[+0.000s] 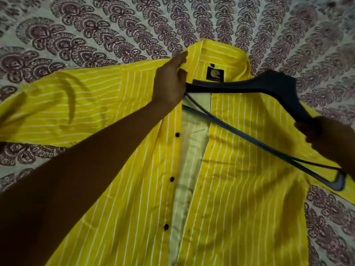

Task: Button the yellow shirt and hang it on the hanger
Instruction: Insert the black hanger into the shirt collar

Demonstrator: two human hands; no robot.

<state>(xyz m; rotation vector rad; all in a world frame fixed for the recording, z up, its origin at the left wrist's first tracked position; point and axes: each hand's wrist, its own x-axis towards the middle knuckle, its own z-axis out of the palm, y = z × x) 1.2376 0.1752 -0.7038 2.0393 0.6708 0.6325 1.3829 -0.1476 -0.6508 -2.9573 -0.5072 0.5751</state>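
The yellow shirt (226, 169) with thin white stripes lies front up on the bed, unbuttoned, its pale inside showing down the middle. Black buttons (172, 179) run along the left placket. My left hand (171, 81) grips the left side of the collar and lifts it. My right hand (322, 135) holds the dark blue hanger (255, 87) at its middle, above the right shoulder. One end of the hanger goes under the lifted collar beside my left hand; the other end (340, 182) sticks out at the right.
A patterned bedsheet (96, 35), white with dark maroon paisley shapes, covers the whole surface around the shirt. The left sleeve (48, 108) of the shirt spreads out toward the left edge of view.
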